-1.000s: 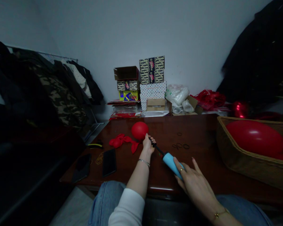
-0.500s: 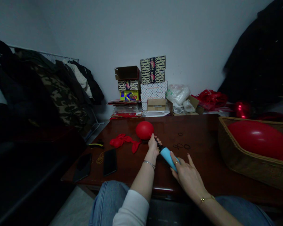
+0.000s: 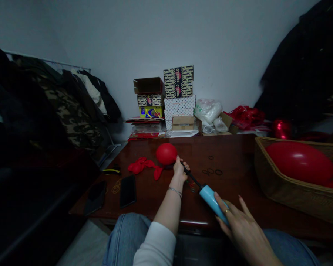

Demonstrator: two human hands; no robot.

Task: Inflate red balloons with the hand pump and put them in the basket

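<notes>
A small round red balloon [image 3: 167, 153], partly inflated, sits over the table at the tip of a blue hand balloon pump [image 3: 213, 202]. My left hand [image 3: 180, 167] is closed around the balloon's neck and the black front end of the pump; the nozzle itself is hidden by the fingers. Between that hand and the blue barrel, a long stretch of black rod [image 3: 194, 179] shows. My right hand [image 3: 240, 225] grips the rear of the barrel, its thumb and fingers along the sides and one finger lifted off. Limp red balloons [image 3: 140, 165] lie left of the round one.
On the brown table [image 3: 233, 151] lie black rings [image 3: 218, 172], two dark phone-like slabs [image 3: 128, 191], yellow bands [image 3: 117, 186] and a yellow-black item [image 3: 111, 171]. A wicker basket [image 3: 266, 177] at right holds a big red balloon [image 3: 299, 161]. Boxes [image 3: 179, 82] stand stacked at the back.
My right hand has drawn the blue barrel back, down and to the right, baring more of the black rod. My left hand stays at the balloon's neck.
</notes>
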